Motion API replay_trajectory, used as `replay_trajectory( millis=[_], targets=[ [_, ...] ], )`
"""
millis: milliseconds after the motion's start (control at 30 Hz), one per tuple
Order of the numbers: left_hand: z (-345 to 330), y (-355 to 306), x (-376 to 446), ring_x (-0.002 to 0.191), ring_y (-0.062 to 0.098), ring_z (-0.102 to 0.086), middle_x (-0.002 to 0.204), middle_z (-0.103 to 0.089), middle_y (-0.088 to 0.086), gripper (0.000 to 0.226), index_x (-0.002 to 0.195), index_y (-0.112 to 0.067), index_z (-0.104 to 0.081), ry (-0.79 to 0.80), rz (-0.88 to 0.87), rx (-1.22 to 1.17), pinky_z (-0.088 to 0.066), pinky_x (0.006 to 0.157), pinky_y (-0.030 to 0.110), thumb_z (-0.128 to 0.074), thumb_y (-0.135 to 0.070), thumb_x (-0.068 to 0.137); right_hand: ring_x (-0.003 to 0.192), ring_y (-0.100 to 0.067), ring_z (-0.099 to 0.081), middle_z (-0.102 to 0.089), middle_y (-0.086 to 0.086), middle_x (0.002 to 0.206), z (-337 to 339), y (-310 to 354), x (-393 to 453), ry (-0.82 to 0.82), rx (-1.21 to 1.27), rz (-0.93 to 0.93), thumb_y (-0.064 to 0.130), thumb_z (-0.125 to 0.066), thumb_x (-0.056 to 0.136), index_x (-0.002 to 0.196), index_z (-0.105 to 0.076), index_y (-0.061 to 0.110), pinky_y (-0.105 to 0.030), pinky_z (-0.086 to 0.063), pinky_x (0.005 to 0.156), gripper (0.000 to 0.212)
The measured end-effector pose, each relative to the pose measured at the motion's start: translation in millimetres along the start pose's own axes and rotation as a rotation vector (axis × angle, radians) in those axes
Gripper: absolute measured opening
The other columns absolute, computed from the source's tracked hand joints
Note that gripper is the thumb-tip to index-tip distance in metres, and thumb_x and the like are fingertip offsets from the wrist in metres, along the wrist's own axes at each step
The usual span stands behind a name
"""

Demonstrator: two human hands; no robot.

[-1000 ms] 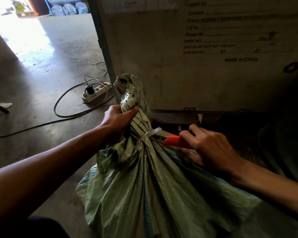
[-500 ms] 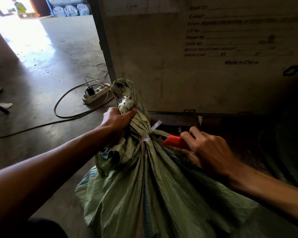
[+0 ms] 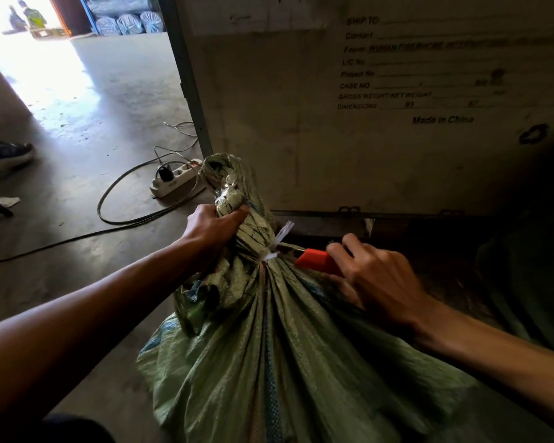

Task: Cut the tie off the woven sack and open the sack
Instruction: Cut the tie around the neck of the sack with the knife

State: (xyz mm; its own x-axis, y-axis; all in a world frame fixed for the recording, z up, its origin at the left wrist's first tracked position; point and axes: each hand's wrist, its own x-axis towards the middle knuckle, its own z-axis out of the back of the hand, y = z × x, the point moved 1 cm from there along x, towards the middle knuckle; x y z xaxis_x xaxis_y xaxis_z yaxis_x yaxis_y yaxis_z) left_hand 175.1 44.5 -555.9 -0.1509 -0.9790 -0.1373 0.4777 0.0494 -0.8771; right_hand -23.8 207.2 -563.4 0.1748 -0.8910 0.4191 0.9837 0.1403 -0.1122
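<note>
Our left hand grips the woven sack just above the white tie; our right hand clasps an orange cutter beside it. The tie seems uncut, the sack unopened.

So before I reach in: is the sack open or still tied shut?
Still tied shut: the white tie cinches the sack neck, gathered in the left hand.

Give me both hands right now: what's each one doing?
Left hand: closed around the sack's gathered neck, above the tie.
Right hand: closed on the red cutter, its tip at the tie.
</note>
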Motion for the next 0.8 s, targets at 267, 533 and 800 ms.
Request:
replay_trajectory(
  millis=[267, 533, 800],
  targets=[
    [-4, 7, -4, 0.064, 0.019, -0.067, 0.084, -0.073, 0.01, 0.038, 0.087, -0.008, -0.069, 0.055, 0.021, 0.008, -0.053, 0.057, 0.028, -0.067, -0.045, 0.08, 0.064, -0.034, -0.063, -0.059, -0.014, 0.098, 21, -5, 27, -0.101, 0.221, -0.154, 0.039, -0.053, 0.088, 0.108, -0.049, 0.009, -0.034, -0.045, 0.05, 0.037],
    [3, 2, -13, 0.077, 0.018, -0.072, 0.094, -0.075, 0.008, 0.029, 0.099, -0.015, -0.068, 0.13, -0.153, -0.104, -0.058, 0.069, 0.034, -0.066, -0.039, 0.082, 0.064, -0.014, -0.056, -0.055, 0.003, 0.074, 15, -19, 34, -0.044, 0.915, -0.682, 0.04, -0.064, 0.081, 0.088, -0.05, 0.019, -0.034, -0.049, 0.059, 0.026],
    [2, -1, -15, 0.083, 0.019, -0.073, 0.089, -0.076, 0.001, 0.038, 0.09, -0.026, -0.071, 0.006, -0.275, -0.124, -0.058, 0.081, 0.048, -0.07, -0.054, 0.065, 0.085, -0.015, -0.062, -0.065, 0.007, 0.096, -11, 3, 9, 0.074, 0.681, -0.306, 0.046, -0.065, 0.076, 0.107, -0.057, 0.023, -0.03, -0.045, 0.067, 0.039]
  ],
)
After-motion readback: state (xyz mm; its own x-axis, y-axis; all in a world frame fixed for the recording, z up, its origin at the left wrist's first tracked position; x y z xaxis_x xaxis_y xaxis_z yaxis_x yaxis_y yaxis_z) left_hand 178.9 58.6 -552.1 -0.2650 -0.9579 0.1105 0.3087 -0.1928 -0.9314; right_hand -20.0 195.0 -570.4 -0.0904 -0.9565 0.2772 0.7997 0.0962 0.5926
